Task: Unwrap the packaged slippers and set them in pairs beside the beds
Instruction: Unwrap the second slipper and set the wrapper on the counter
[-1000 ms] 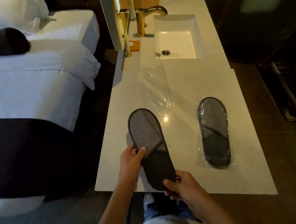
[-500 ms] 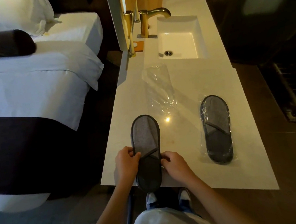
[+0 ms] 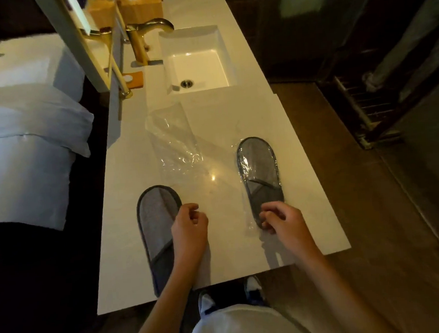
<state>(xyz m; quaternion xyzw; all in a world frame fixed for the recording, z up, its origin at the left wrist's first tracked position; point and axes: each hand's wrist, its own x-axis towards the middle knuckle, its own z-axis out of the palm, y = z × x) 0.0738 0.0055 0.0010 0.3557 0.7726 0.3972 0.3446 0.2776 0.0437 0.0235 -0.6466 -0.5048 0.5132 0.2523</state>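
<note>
This is looking like a hotel room. A bed [image 3: 24,143] with tidy white sheets is sitting far to the left of the fingers. A long white surface [image 3: 305,186] is lying under the hands, with a sink [image 3: 195,61] and a gold tap [image 3: 149,33] well beyond the fingers. Thin grey slippers [image 3: 156,222] are lying on it, one pair still sitting in a clear plastic bag [image 3: 259,174], like hotels are giving guests.

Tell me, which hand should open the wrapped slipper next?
Probably the right hand: its fingers are already at the wrapped slipper's near end. The left hand hovers beside the bare slipper.
</note>
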